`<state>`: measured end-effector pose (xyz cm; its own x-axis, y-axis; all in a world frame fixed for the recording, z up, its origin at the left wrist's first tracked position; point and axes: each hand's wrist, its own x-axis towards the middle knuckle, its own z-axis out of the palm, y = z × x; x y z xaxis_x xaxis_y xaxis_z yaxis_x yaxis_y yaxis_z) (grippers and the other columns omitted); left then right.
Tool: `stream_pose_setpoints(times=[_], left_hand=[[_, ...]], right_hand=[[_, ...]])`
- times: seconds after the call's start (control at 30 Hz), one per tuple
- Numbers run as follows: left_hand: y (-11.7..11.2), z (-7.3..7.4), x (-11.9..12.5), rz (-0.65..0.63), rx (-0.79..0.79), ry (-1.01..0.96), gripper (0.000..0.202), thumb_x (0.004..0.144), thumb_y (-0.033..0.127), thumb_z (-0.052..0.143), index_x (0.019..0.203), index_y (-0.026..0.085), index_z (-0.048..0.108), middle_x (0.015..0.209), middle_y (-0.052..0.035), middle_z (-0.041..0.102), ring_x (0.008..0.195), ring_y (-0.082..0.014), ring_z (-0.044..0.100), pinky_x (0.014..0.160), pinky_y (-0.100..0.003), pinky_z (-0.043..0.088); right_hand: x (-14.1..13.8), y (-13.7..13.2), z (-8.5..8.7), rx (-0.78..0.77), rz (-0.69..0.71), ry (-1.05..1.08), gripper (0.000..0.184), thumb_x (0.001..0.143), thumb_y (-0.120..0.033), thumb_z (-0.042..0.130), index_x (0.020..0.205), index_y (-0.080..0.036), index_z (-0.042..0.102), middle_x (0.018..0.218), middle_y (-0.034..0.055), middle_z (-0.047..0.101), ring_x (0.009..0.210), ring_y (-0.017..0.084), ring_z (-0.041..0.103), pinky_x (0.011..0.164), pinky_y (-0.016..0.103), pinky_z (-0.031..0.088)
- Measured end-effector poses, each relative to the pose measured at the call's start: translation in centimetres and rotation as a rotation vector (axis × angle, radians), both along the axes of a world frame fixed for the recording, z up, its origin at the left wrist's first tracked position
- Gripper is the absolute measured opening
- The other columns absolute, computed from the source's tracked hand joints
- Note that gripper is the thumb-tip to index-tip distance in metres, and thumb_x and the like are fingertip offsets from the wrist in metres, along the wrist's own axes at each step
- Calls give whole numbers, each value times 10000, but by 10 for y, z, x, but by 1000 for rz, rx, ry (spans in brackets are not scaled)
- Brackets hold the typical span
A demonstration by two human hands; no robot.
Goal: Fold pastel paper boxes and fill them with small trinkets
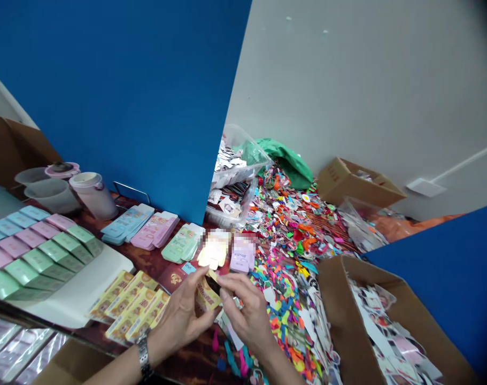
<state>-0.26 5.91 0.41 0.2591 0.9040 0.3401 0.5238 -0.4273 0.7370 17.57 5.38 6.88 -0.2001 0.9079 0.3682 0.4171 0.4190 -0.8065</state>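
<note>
My left hand [182, 315], with a metal watch [143, 354] on the wrist, and my right hand [249, 315] are both closed on a small yellow packet [208, 293] held between them above the table. My right fingertips pinch its top edge; my left thumb and fingers hold its left side. Below the hands lie several loose coloured balloons [281, 299]. Yellow packets [133, 307] lie in a row left of my left hand.
Flat stacks of blue, pink, green and yellow cards [159, 230] lie beyond the hands. Folded green, pink and blue boxes [35, 251] cover a white board at left. Cardboard boxes [387, 326] of printed tags stand at right. Plastic tubs [237, 160] and a blue partition [139, 96] stand behind.
</note>
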Motion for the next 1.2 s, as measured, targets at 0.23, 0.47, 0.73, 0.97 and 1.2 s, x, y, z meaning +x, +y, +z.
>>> stream_pose_setpoints(times=[0.23,0.47,0.73,0.97,1.2], left_hand=[[2,10,2,-38,8,98,832,865,263,571,1536,236,81,1323,-142,525,1196,-271,547,973,-421,495],[3,18,3,20,86,349,939,849,304,567,1542,197,-57,1118,-125,582,1006,-310,594,940,-561,466],[-5,17,4,-7,-24,285,918,854,243,516,1536,207,-99,1128,-129,546,936,-268,590,777,-403,536],[-7,20,2,-52,-13,218,917,832,229,544,1543,232,-36,1182,-137,532,1006,-280,573,824,-414,522],[-6,17,0,-75,9,146,888,831,217,562,1540,238,28,1187,-132,531,1024,-274,573,843,-415,520]], right_hand=[[-5,4,9,-100,-81,-33,225,894,-112,549,1024,-223,695,969,46,696,907,172,666,763,263,540],[-15,-11,-14,175,-109,-152,429,914,-53,479,1286,-236,587,1153,66,693,1070,192,643,916,325,536],[-16,-26,-40,141,-100,-171,557,939,-93,483,1464,-247,383,1363,83,581,1252,209,558,1032,383,502],[-15,-24,-31,60,-110,-63,519,927,-177,548,1420,-271,417,1309,73,614,1206,218,591,1018,419,511],[-17,-28,-27,129,-93,-97,496,915,-161,545,1396,-244,459,1317,85,606,1214,215,582,1022,389,509]])
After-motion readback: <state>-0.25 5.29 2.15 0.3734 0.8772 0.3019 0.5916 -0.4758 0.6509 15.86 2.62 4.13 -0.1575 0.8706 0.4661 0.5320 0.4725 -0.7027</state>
